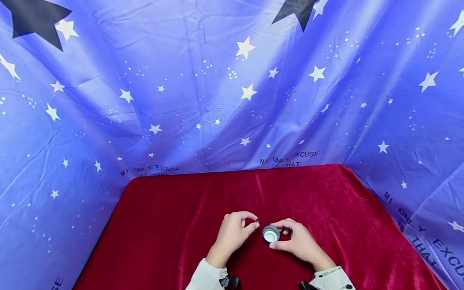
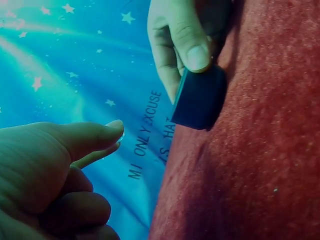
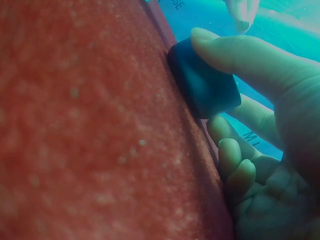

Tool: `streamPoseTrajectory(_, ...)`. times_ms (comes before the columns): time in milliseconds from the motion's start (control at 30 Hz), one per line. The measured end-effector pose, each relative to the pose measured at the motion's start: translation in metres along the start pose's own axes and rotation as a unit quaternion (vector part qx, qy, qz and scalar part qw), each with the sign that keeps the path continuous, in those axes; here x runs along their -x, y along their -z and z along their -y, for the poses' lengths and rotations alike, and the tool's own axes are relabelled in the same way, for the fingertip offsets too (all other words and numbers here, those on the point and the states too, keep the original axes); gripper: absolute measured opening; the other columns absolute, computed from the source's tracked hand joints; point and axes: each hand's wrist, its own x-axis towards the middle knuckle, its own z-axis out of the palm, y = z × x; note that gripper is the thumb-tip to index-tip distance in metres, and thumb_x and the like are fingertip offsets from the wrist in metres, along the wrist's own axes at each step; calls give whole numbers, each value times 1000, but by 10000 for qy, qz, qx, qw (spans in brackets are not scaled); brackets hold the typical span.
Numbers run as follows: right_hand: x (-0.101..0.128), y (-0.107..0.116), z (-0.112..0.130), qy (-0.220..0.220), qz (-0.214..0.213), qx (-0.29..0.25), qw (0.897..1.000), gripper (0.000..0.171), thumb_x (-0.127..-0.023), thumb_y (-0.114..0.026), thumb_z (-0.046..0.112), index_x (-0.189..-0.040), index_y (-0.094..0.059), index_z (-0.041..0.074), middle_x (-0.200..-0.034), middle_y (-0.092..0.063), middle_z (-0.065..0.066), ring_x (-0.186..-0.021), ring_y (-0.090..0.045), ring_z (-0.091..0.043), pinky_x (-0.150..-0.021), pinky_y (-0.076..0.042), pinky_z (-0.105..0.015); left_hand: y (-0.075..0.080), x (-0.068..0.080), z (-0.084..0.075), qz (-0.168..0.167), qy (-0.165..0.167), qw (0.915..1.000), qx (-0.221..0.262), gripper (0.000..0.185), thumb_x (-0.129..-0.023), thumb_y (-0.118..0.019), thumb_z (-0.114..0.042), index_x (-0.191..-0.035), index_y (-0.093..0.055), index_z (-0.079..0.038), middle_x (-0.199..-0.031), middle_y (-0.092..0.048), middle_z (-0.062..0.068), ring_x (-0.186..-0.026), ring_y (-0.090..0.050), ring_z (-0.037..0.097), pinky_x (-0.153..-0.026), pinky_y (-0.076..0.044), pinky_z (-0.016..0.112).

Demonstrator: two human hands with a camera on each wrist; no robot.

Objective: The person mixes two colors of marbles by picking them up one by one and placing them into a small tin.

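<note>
The left hand pinched something tiny and dark between thumb and forefinger; it was too small in the head view to identify, and in the left wrist view the fingertips met with the thing itself hidden between them. Both forearms were cut off at the lower edge of the head view, showing only pale sleeve cuffs and dark straps at the wrists.

The right hand held a small round dark cap, its pale inside facing up, gripped by curled fingers at its rim and resting on the red velvet tabletop. It sat near the middle of the tabletop, towards the near edge, just beside the left hand's pinch but apart from it. In the wrist views the cap appeared as a dark blue cylinder, its side wall against the cloth, with the thumb pressed on it; its interior was out of sight there.

A blue cloth backdrop printed with white stars and a few large dark stars rose behind and on both sides of the tabletop. Printed lines read "MI ONLY EXCUSE", with a partly hidden line below showing "THAT"; the same words repeated at left and along the right side, partly cut off.
</note>
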Motion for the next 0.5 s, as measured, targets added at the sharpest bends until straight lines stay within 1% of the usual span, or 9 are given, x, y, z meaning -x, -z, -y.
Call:
streamPoseTrajectory(133,1,-1,-1,46,-12,-44,10000,53,-67,-97,33,-115,-77,25,-101,-71,6,-87,-58,-9,-77,-49,-24,-4,1,1,24,-37,9999,-135,14,-88,-83,-24,-102,-82,-24,-49,-35,-11,-44,-30,2,-44,-27,21)
streamPoseTrajectory(300,1,-1,-2,109,-42,-72,9999,52,-67,-97,33,-114,-77,25,-102,-72,7,-88,-58,-10,-78,-48,-24,-9,2,2,65,-21,9994,-340,14,-87,-83,-26,-101,-82,-26,-50,-35,-12,-44,-30,2,-41,-25,21)
streamPoseTrajectory(400,1,-1,-3,109,-41,-102,9999,51,-67,-97,34,-114,-77,26,-102,-72,7,-88,-58,-11,-78,-48,-24,-12,2,2,161,73,9989,-444,14,-87,-83,-28,-101,-82,-28,-51,-36,-12,-45,-30,2,-40,-25,23)
streamPoseTrajectory(500,1,-1,-4,93,-33,-144,9998,51,-68,-97,34,-114,-77,26,-101,-71,7,-87,-57,-11,-77,-48,-24,-13,3,0,268,173,9981,-521,14,-87,-83,-31,-102,-82,-29,-53,-38,-12,-46,-32,3,-40,-27,25)
